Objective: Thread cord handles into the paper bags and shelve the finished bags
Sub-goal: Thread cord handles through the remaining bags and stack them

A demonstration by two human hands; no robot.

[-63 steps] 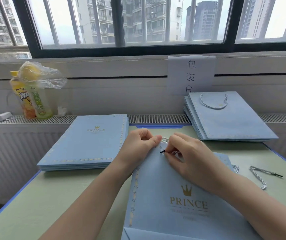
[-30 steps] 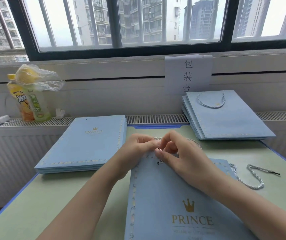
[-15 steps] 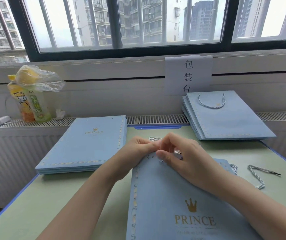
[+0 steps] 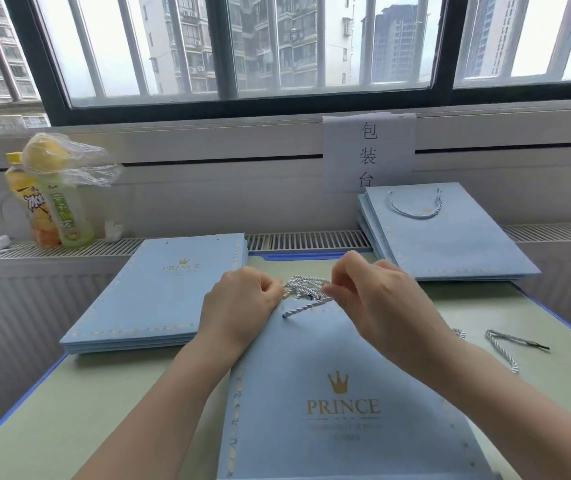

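Both hands work at the top edge of the blue paper bag [image 4: 329, 393] lying flat on the counter [image 4: 87, 410], the left hand [image 4: 242, 303] and right hand [image 4: 381, 296] each pinching the twisted cord [image 4: 306, 289] bunched between them.

One open bag [image 4: 343, 393] under two hands, left hand [image 4: 239, 306] and right hand [image 4: 381, 303]; two bag stacks beyond them, left stack [image 4: 159, 292], right stack [image 4: 446, 233]; two bottles [image 4: 52, 209] far left; one loose cord [image 4: 509, 348] right of the right hand

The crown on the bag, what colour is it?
Gold. The crown sits on the light blue bag, seen clearly in the head view.
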